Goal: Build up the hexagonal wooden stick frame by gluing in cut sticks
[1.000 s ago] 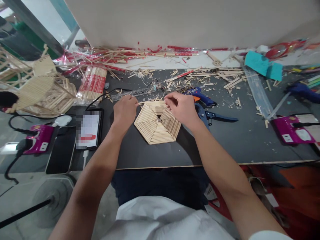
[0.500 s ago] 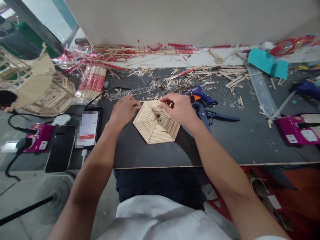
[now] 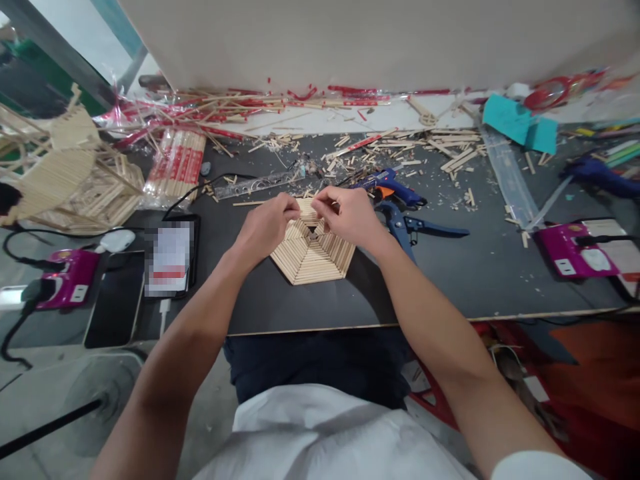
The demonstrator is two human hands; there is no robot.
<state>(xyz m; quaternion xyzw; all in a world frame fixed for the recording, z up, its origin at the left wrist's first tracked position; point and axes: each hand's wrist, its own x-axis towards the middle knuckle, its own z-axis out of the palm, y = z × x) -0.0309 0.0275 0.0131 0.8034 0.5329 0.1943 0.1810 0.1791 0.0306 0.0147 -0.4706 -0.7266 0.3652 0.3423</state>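
A hexagonal panel of thin wooden sticks (image 3: 320,263) lies on the dark table, its rows of sticks running round a small hole in the middle. Over its upper left part is my left hand (image 3: 270,225), thumb and fingers pinched together. My right hand (image 3: 346,212) is closed in a similar pinch above the upper right part. What either pinch holds, if anything, is too small and hidden to make out. Both hands cover some of the panel's far edge. A loose thin stick (image 3: 247,203) lies just beyond my left hand.
A blue glue gun (image 3: 395,187) and a blue-handled cutter (image 3: 420,227) lie right of the panel. Stick scraps (image 3: 400,150) litter the back. Two phones (image 3: 173,257) and a purple power strip (image 3: 73,279) are at left, near a stick model (image 3: 65,173). Another purple strip (image 3: 575,250) stands right.
My left hand has moved right from the panel's left corner to over its upper part, nearer my right hand. Both hands now pinch close together. The camera view has shifted slightly.
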